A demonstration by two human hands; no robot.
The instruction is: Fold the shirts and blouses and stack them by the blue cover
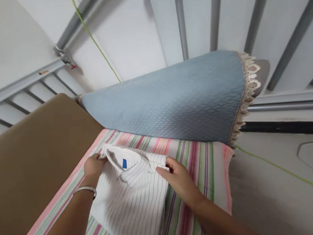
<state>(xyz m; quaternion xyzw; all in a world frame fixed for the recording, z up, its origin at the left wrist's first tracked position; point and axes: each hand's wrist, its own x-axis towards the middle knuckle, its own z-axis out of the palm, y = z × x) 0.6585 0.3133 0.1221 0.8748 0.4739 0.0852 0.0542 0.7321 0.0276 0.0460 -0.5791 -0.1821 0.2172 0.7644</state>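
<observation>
A white shirt [134,203] with thin dark stripes lies folded narrow on the striped cloth [202,169], its collar toward the far side. Inside the neck shows a blue label [124,163]. My left hand [93,168], with a pale bangle [86,189] at the wrist, pinches the shirt's left shoulder beside the collar. At the opposite shoulder my right hand [178,175] grips the fabric between thumb and fingers. The lower end of the shirt runs out of view at the bottom.
Blue quilted fabric [165,100] with a lace edge [248,84] covers the sofa back behind the cloth. A brown sofa arm [34,163] rises at left. Grey radiators [217,10] line the walls, and a green cord [95,40] hangs down, with floor at right.
</observation>
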